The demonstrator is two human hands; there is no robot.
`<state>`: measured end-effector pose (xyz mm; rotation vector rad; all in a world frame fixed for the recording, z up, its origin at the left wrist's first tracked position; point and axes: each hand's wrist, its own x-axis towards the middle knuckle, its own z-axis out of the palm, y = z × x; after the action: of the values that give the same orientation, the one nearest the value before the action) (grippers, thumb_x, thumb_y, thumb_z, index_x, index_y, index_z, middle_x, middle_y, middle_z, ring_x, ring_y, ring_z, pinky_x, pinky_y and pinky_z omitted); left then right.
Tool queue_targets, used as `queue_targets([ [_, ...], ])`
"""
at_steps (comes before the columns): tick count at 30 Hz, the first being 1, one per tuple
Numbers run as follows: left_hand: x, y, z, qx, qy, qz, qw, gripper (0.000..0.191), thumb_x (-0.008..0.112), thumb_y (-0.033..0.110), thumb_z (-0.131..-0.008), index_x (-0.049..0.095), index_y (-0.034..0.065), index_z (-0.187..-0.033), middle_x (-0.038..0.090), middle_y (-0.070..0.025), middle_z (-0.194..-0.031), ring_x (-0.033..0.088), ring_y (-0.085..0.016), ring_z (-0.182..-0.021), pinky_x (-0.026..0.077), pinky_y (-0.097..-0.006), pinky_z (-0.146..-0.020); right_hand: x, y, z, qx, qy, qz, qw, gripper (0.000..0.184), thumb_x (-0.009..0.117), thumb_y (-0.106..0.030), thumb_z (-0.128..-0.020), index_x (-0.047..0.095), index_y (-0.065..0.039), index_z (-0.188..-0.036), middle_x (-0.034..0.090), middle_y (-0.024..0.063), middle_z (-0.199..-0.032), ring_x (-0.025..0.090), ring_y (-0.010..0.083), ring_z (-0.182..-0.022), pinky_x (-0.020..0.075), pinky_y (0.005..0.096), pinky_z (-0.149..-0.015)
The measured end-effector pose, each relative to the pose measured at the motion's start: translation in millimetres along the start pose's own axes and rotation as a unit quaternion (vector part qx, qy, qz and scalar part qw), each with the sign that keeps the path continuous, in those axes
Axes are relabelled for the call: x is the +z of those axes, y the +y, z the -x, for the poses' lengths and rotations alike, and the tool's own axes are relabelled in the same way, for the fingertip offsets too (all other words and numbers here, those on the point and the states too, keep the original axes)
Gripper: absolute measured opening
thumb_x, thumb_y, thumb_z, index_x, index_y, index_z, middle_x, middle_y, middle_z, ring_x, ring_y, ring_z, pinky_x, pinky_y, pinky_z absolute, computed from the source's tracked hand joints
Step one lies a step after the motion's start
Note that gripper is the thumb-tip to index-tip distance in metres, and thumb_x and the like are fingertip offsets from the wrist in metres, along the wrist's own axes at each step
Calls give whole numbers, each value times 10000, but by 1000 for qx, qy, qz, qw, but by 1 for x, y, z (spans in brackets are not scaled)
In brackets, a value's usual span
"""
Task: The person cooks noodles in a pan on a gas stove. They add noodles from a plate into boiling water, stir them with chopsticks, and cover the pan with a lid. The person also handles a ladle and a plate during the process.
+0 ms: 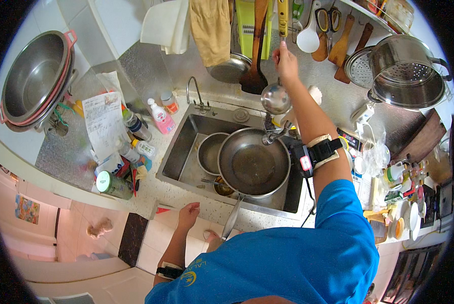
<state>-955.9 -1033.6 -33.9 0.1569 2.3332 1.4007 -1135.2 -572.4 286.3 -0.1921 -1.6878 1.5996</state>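
Note:
My right hand (286, 65) is raised at the wall rack, its fingers closed around the shaft of a metal ladle (275, 99) with a yellow handle. The ladle's bowl hangs below the hand, above the sink's back edge. My left hand (189, 215) is low near the counter's front edge, fingers curled, with nothing visible in it. A large frying pan (254, 161) rests over the right part of the steel sink (185, 178), its handle pointing towards me. Beside it in the sink are a smaller pot (212, 152) and a small metal bowl (223, 187), partly hidden by the pan.
A wooden spatula (254, 74), white rice paddle (309, 38), scissors (327, 22) and green grater (246, 34) hang nearby. A tap spout (274, 136) juts over the pan. Bottles and a pink soap dispenser (163, 118) stand left; a steamer pot (405, 72) hangs right.

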Motion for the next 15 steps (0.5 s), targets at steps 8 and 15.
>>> queue_targets([
  [8, 4, -3, 3, 55, 11, 47, 997, 271, 566, 102, -803, 603, 4, -1052, 650, -93, -934, 603, -135, -820, 475, -256, -743, 30, -25, 28, -17, 43, -78, 996, 509, 404, -420, -928, 456, -74, -558, 395, -12, -508, 344, 83, -449, 263, 241, -424],
  [15, 4, -13, 3, 58, 7, 30, 998, 283, 565, 96, -802, 593, 9, -1070, 643, -96, -956, 600, -145, -827, 472, -264, -750, 40, -43, 58, -106, -63, -71, 990, 481, 393, -420, -933, 447, -73, -605, 408, -16, -550, 341, 76, -473, 256, 227, -427],
])
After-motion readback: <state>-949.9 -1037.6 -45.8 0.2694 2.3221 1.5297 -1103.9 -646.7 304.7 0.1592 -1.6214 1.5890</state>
